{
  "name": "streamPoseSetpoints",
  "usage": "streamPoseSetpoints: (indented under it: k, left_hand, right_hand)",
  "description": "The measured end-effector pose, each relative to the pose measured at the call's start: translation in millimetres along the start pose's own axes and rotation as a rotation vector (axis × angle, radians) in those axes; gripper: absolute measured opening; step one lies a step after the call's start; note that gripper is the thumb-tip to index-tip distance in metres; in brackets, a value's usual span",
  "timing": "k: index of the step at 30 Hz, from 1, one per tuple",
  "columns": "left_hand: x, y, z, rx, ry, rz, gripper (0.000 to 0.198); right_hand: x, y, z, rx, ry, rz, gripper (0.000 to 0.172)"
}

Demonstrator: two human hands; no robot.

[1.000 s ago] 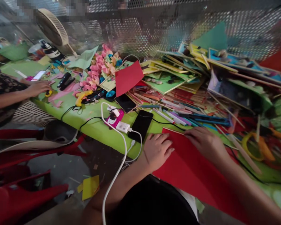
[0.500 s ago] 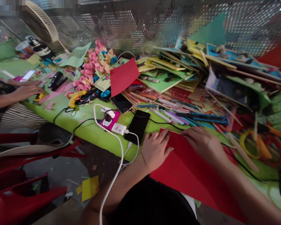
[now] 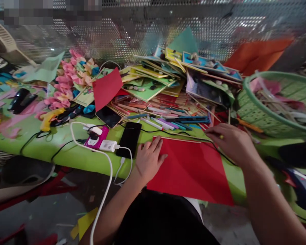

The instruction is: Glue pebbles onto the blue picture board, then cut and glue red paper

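Observation:
A sheet of red paper (image 3: 191,170) lies on the green table in front of me, with a thin light stick (image 3: 180,139) along its far edge. My left hand (image 3: 149,160) rests flat on the sheet's far left corner, fingers stretched out and touching the stick's end. Just beyond the far right corner, my right hand (image 3: 233,141) is raised with its fingers bent together. A small yellowish spot shows at these fingers; whatever they pinch is too small to make out. A black cable (image 3: 193,136) runs past the fingertips.
Left of the paper lie a black phone (image 3: 129,139) and a pink power socket (image 3: 95,137) with white cables. Behind are markers (image 3: 164,124) and a pile of decorated cards (image 3: 153,86). A green basket (image 3: 275,112) and a glue gun (image 3: 299,183) stand at right.
My right hand has left the paper's far edge and moved right, its fingers now drawn together. My left hand stays on the sheet. The view has turned right, bringing the basket in.

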State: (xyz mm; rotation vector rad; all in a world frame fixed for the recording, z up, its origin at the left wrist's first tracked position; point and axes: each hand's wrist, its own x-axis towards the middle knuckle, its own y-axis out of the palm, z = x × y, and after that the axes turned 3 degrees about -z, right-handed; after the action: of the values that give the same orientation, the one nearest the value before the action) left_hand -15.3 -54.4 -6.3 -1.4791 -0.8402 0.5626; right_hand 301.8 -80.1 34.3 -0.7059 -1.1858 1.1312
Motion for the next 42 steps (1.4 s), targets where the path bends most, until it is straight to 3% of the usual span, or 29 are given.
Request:
streamPoseSetpoints:
  k: [5, 10, 21, 28, 35, 42]
  left_hand:
    - [1.3, -0.5, -0.4, 0.018, -0.001, -0.004, 0.056]
    - [0.7, 1.4, 0.2, 0.041, 0.003, -0.01, 0.057]
    - [1.6, -0.9, -0.5, 0.06, 0.009, -0.005, 0.057]
    - [1.6, -2.5, -2.0, 0.077, 0.014, -0.008, 0.057]
    - [1.2, -1.5, -2.4, 0.085, 0.017, -0.029, 0.057]
    - [0.9, -1.4, -3.2, 0.078, 0.014, -0.047, 0.056]
  right_hand:
    - [-10.4, 15.0, -12.2, -0.075, -0.031, 0.118, 0.025]
    - [-10.2, 25.2, -10.7, -0.145, -0.022, 0.106, 0.024]
    - [-17.1, 18.5, -15.9, -0.109, 0.009, 0.094, 0.024]
    - [-22.4, 10.2, -13.8, -0.079, 0.059, 0.014, 0.029]
    - [-6.2, 15.6, -15.8, -0.171, -0.013, 0.233, 0.024]
    - [8.4, 19.4, -7.1, -0.279, -0.027, 0.292, 0.021]
